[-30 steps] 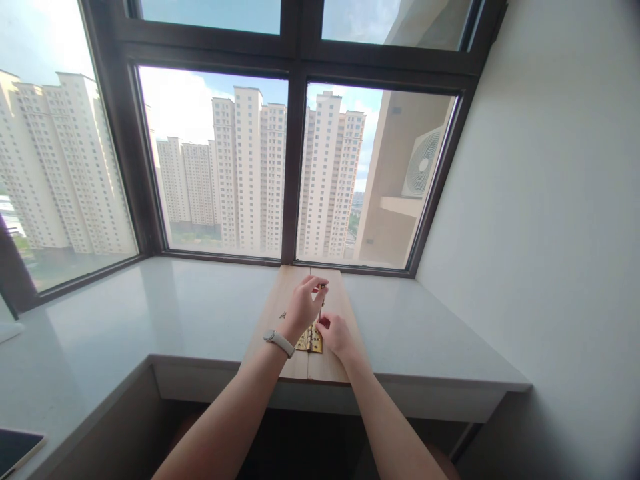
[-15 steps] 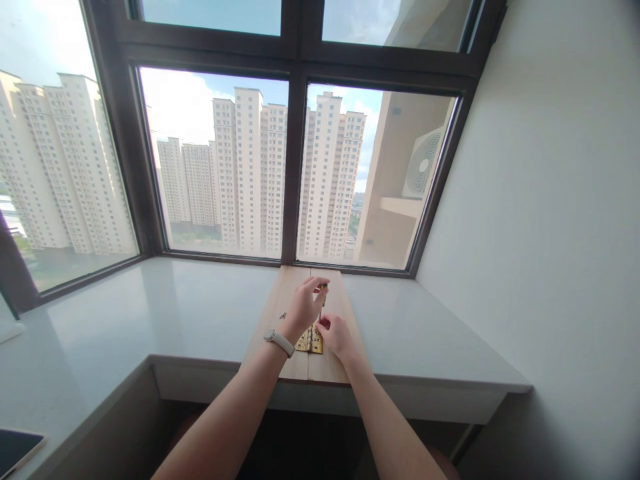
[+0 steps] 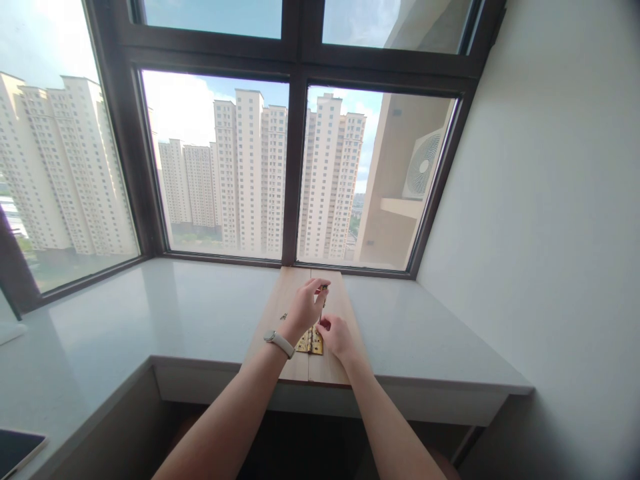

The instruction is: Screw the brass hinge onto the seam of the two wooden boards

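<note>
My left hand [image 3: 306,308], with a watch [image 3: 278,341] on its wrist, is closed round the dark and yellow handle of a screwdriver [image 3: 325,289]. The screwdriver stands upright, its thin shaft pointing down at a brass hinge [image 3: 316,343]. My right hand [image 3: 336,335] pinches at the shaft's lower end, beside the hinge; what sits between those fingertips is too small to make out. The hinge lies opened flat across the seam of two light wooden boards [image 3: 295,370], partly covered by my left wrist. A few small screws [image 3: 283,317] rest on the left board.
The boards lie on a white countertop [image 3: 200,307] that reaches back to a dark-framed window [image 3: 293,167]. A white wall [image 3: 530,200] rises at the right. At the lower left, a dark flat device [image 3: 20,450] is at the counter's edge.
Both hands keep nearly the same place and grip, with the screwdriver still upright over the hinge. The whole view has shifted very slightly.
</note>
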Demonstrator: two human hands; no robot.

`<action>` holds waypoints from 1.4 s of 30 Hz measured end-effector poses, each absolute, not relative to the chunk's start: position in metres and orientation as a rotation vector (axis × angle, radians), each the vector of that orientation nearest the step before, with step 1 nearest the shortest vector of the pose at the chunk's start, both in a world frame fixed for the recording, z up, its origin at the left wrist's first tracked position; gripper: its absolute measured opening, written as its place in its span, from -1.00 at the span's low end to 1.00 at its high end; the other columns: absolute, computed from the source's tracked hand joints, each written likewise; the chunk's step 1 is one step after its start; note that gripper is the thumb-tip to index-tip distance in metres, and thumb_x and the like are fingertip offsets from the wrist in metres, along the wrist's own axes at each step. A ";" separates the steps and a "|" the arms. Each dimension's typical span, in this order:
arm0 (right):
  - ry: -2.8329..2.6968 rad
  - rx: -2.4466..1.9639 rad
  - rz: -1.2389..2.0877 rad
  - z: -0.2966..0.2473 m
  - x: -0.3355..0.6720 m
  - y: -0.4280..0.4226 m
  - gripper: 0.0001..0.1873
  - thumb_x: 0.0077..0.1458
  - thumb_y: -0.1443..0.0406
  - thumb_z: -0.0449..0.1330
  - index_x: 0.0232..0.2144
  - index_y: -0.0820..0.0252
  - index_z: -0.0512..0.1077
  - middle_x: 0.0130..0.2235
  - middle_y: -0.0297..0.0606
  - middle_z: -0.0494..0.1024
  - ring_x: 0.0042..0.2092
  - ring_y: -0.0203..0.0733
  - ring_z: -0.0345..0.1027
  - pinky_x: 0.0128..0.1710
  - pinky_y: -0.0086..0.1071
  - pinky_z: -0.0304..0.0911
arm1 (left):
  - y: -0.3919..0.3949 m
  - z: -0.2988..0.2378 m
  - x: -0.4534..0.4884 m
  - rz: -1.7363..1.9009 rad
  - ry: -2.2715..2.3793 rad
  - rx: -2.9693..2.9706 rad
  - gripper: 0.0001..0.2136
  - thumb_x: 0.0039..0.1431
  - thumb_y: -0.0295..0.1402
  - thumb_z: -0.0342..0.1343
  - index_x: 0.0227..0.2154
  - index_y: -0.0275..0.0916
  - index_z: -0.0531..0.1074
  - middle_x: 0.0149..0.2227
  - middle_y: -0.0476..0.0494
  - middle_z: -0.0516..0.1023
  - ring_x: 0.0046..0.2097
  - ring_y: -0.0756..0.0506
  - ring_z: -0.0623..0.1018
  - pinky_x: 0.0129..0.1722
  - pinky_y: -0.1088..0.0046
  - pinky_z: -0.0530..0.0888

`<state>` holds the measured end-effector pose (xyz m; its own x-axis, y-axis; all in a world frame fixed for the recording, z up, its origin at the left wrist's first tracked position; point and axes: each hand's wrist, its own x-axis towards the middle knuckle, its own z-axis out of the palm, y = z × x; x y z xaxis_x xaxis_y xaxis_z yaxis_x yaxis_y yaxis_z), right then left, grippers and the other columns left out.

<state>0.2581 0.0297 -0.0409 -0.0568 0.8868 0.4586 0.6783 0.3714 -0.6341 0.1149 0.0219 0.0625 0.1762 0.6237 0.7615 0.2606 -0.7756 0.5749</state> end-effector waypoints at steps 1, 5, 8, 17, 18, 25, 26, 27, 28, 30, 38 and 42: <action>-1.799 -1.370 0.321 -0.041 0.258 0.030 -0.91 0.06 0.32 0.21 -0.48 0.17 0.47 -0.42 -0.24 0.59 -0.39 -0.20 0.41 -0.32 -0.41 0.21 | 0.022 0.062 0.115 1.631 0.841 2.138 -0.81 0.35 -0.37 0.05 -0.06 -0.16 0.50 -0.12 -0.16 0.57 -0.15 -0.09 0.60 -0.09 0.28 0.61; -1.808 -1.359 0.346 -0.040 0.258 0.029 -0.91 0.07 0.32 0.19 -0.45 0.17 0.48 -0.40 -0.24 0.60 -0.38 -0.20 0.42 -0.32 -0.42 0.21 | 0.019 0.063 0.114 1.663 0.858 2.139 -0.86 0.30 -0.34 0.14 -0.13 -0.15 0.53 -0.15 -0.14 0.55 -0.17 -0.08 0.59 -0.11 0.29 0.61; -1.814 -1.374 0.326 -0.041 0.258 0.029 -0.90 0.07 0.32 0.19 -0.47 0.17 0.47 -0.40 -0.24 0.60 -0.38 -0.21 0.41 -0.32 -0.42 0.20 | 0.019 0.064 0.114 1.667 0.893 2.152 -0.89 0.27 -0.35 0.16 -0.17 -0.16 0.54 -0.17 -0.13 0.53 -0.21 -0.07 0.57 -0.14 0.30 0.60; -1.817 -1.382 0.325 -0.042 0.258 0.030 -0.91 0.06 0.31 0.19 -0.46 0.18 0.48 -0.41 -0.25 0.59 -0.39 -0.22 0.40 -0.33 -0.44 0.19 | 0.019 0.063 0.115 1.653 0.801 2.152 -0.79 0.34 -0.38 0.07 -0.04 -0.14 0.52 -0.10 -0.16 0.55 -0.14 -0.08 0.58 -0.08 0.28 0.61; -1.818 -1.374 0.322 -0.041 0.258 0.030 -0.91 0.06 0.31 0.19 -0.45 0.18 0.48 -0.41 -0.25 0.59 -0.39 -0.22 0.40 -0.34 -0.44 0.19 | 0.018 0.063 0.114 1.649 0.801 2.158 -0.81 0.33 -0.36 0.08 -0.07 -0.14 0.53 -0.12 -0.15 0.55 -0.14 -0.08 0.58 -0.09 0.28 0.61; -1.818 -1.389 0.318 -0.039 0.257 0.028 -0.89 0.07 0.31 0.19 -0.47 0.18 0.48 -0.41 -0.24 0.59 -0.39 -0.21 0.40 -0.34 -0.42 0.20 | 0.019 0.066 0.114 1.682 0.829 2.166 -0.88 0.29 -0.33 0.14 -0.21 -0.19 0.55 -0.19 -0.15 0.53 -0.22 -0.08 0.57 -0.15 0.28 0.61; -1.818 -1.390 0.322 -0.039 0.257 0.028 -0.88 0.07 0.31 0.19 -0.47 0.18 0.49 -0.41 -0.23 0.59 -0.39 -0.21 0.40 -0.33 -0.42 0.20 | 0.019 0.066 0.114 1.678 0.816 2.162 -0.87 0.30 -0.34 0.13 -0.18 -0.19 0.55 -0.19 -0.16 0.54 -0.21 -0.08 0.58 -0.14 0.27 0.61; -1.816 -1.391 0.322 -0.040 0.257 0.029 -0.88 0.07 0.30 0.19 -0.47 0.18 0.49 -0.41 -0.23 0.59 -0.39 -0.20 0.41 -0.33 -0.42 0.20 | 0.020 0.066 0.114 1.674 0.805 2.155 -0.85 0.30 -0.34 0.12 -0.15 -0.18 0.55 -0.17 -0.16 0.54 -0.19 -0.08 0.59 -0.13 0.27 0.62; -1.814 -1.394 0.320 -0.040 0.257 0.029 -0.88 0.07 0.30 0.19 -0.47 0.18 0.48 -0.40 -0.23 0.59 -0.39 -0.20 0.41 -0.33 -0.42 0.21 | 0.020 0.066 0.114 1.667 0.799 2.148 -0.84 0.31 -0.35 0.11 -0.12 -0.18 0.55 -0.16 -0.17 0.55 -0.18 -0.09 0.59 -0.11 0.27 0.62; -1.813 -1.400 0.317 -0.041 0.257 0.030 -0.89 0.07 0.31 0.19 -0.47 0.17 0.48 -0.40 -0.23 0.60 -0.38 -0.20 0.41 -0.32 -0.42 0.21 | 0.020 0.066 0.114 1.652 0.799 2.140 -0.82 0.31 -0.36 0.10 -0.09 -0.17 0.54 -0.14 -0.17 0.56 -0.16 -0.09 0.60 -0.10 0.27 0.61; -1.817 -1.409 0.315 -0.040 0.258 0.030 -0.90 0.07 0.32 0.20 -0.47 0.18 0.48 -0.41 -0.25 0.59 -0.38 -0.20 0.41 -0.32 -0.41 0.22 | 0.021 0.067 0.112 1.662 0.884 2.113 -0.90 0.22 -0.32 0.22 -0.25 -0.19 0.56 -0.20 -0.14 0.56 -0.25 -0.07 0.59 -0.19 0.29 0.61; -1.813 -1.394 0.306 -0.040 0.258 0.028 -0.90 0.07 0.33 0.21 -0.47 0.17 0.49 -0.40 -0.24 0.60 -0.38 -0.20 0.42 -0.31 -0.41 0.22 | 0.024 0.066 0.112 1.643 0.805 2.092 -0.84 0.29 -0.35 0.14 -0.13 -0.18 0.56 -0.14 -0.17 0.58 -0.19 -0.09 0.61 -0.13 0.26 0.63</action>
